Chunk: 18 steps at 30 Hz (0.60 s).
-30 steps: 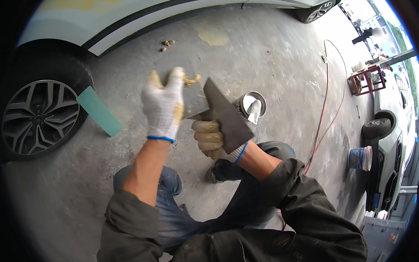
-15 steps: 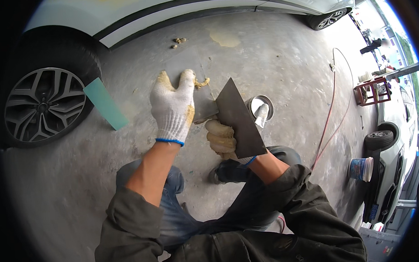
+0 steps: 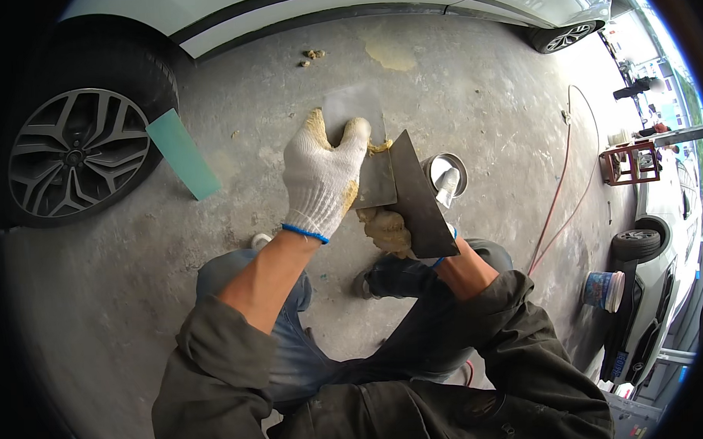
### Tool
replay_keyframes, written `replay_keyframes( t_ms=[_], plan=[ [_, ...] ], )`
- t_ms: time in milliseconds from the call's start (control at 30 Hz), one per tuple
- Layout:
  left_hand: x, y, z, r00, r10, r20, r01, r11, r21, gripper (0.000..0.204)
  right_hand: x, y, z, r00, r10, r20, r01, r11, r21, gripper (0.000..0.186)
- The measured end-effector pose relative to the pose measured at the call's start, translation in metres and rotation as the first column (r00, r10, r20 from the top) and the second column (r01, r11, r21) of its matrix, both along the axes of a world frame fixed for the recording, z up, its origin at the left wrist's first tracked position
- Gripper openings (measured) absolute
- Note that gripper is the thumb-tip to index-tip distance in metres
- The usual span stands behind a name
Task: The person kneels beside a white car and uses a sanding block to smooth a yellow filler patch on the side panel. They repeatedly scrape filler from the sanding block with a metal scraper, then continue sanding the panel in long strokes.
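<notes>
My left hand (image 3: 323,174) wears a white glove stained yellow and grips a grey metal plate (image 3: 363,99) with yellowish paste (image 3: 380,146) on it. My right hand (image 3: 387,232), in a paste-covered glove, holds a dark, flat spreader (image 3: 419,202) whose edge meets the plate's right side. Part of that hand is hidden behind the blade. Right of the blade an open can (image 3: 462,181) stands on the floor with a white tube (image 3: 448,189) in it. A mint-green rectangular block (image 3: 183,154) leans by the left tyre.
A car (image 3: 321,5) stands along the top, with wheels (image 3: 74,156) at left and upper right. A blue-and-white bucket (image 3: 600,290), red hose (image 3: 554,205), red metal stand (image 3: 628,163) and second car (image 3: 651,325) are at right. Small lumps (image 3: 313,54) lie on the floor.
Both hands, with plate and spreader, have moved to the right in the picture. The plate now shows more above my left hand, and the spreader's blade has turned more upright. The background has shifted slightly.
</notes>
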<state>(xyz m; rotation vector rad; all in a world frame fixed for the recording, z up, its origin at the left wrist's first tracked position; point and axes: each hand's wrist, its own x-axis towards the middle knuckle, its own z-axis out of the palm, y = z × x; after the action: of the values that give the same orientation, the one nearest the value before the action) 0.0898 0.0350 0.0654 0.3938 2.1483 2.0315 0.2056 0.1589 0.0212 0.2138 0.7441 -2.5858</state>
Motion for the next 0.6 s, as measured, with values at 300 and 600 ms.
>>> replay_keyframes(
  t_ms=[300, 600],
  plan=[
    [0.013, 0.004, -0.001, 0.995, -0.097, -0.035, 0.099, 0.993, 0.065, 0.023, 0.004, -0.011, 0.017, 0.923, -0.230, 0.309, 0.227, 0.973, 0.046, 0.069],
    [-0.027, -0.003, -0.001, 0.983, 0.170, -0.070, -0.174, 0.984, -0.047, 0.030, -0.009, -0.012, 0.032, 0.996, 0.027, 0.089, -0.020, 0.997, -0.081, 0.060]
  ],
)
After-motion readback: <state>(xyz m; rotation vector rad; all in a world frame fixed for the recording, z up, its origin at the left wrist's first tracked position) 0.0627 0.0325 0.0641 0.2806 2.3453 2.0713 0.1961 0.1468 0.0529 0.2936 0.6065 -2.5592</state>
